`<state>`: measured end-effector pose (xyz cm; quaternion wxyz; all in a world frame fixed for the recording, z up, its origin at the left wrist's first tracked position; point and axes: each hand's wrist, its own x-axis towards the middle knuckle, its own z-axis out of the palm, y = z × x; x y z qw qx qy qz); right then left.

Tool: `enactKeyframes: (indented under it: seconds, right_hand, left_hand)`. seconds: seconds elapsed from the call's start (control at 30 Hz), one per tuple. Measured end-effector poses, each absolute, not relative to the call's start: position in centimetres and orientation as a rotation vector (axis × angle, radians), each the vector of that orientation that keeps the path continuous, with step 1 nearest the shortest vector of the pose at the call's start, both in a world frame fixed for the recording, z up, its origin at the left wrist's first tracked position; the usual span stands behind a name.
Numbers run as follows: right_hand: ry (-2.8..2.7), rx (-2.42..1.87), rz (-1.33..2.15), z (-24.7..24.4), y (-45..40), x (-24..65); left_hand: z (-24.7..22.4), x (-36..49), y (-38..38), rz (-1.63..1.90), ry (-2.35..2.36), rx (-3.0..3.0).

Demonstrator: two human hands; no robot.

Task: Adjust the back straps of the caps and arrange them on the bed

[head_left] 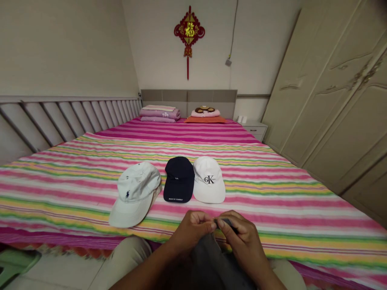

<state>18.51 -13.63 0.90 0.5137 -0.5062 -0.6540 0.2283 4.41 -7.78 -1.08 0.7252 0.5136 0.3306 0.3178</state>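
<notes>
From the head view, the person's left hand (192, 229) is curled nearly shut, its fingertips at the top edge of a soft dark grey fabric piece (211, 262) held over the lap; whether they grip it, I cannot tell. The right hand (244, 241) is mostly closed, pinching that edge between thumb and fingers. Just ahead, on a pink-and-yellow striped bedspread (272, 201), lie a pale cotton cap (135, 193), a navy cap (179, 179) and a white CK cap (209, 179), side by side

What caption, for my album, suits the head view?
Left hand and right hand pinch a dark grey cloth before three caps on a striped bedspread.
</notes>
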Motion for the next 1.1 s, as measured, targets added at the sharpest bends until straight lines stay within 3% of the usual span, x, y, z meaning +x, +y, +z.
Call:
enactKeyframes:
  seconds: [0.23, 0.63, 1.1]
  right_hand:
    - [-1.555, -1.237, 0.700, 0.9, -13.4, 19.4]
    - [-2.028, -1.216, 0.206, 1.4, -14.1, 19.3]
    - [-2.176, -1.290, 0.009, 1.5, -14.7, 19.0]
  left_hand:
    - [-0.7, 4.1, -7.8, 0.655, 0.684, 1.039]
    - [-0.1, 3.8, -7.4, 0.664, 0.681, 1.072]
    - [0.4, 3.3, -7.3, 0.508, 0.697, 1.210]
